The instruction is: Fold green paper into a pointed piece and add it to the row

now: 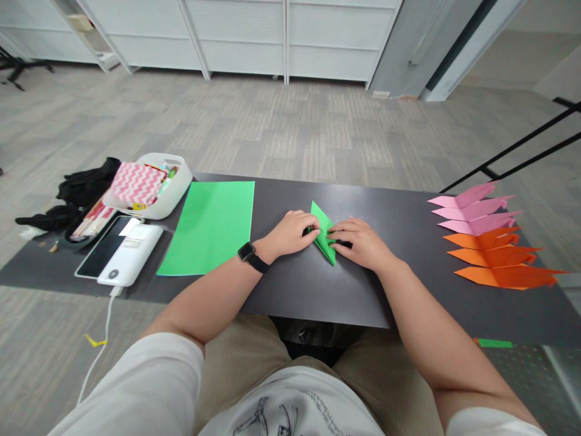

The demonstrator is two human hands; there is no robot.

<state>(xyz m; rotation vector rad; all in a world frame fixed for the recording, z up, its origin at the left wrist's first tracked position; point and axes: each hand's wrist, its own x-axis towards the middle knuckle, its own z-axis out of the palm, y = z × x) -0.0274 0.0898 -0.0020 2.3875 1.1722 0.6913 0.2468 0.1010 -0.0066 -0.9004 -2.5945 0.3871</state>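
A small piece of folded green paper (pixel 323 233) lies on the dark table between my hands, its pointed ends showing above and below my fingers. My left hand (pixel 297 231), with a black watch on the wrist, pinches the paper's left edge. From the other side my right hand (pixel 356 241) has its fingers on the right edge, the thumb tucked below them. The fingers partly cover the folds, so their exact shape is hidden.
Green paper sheets (pixel 213 224) lie left of my hands. Beyond are a power bank (pixel 131 251) with a cable, a tablet-like device (pixel 102 251), a white basket (pixel 175 188) and black cloth (pixel 88 184). Orange folded paper birds (pixel 494 257) and pink ones (pixel 472 209) line the right side.
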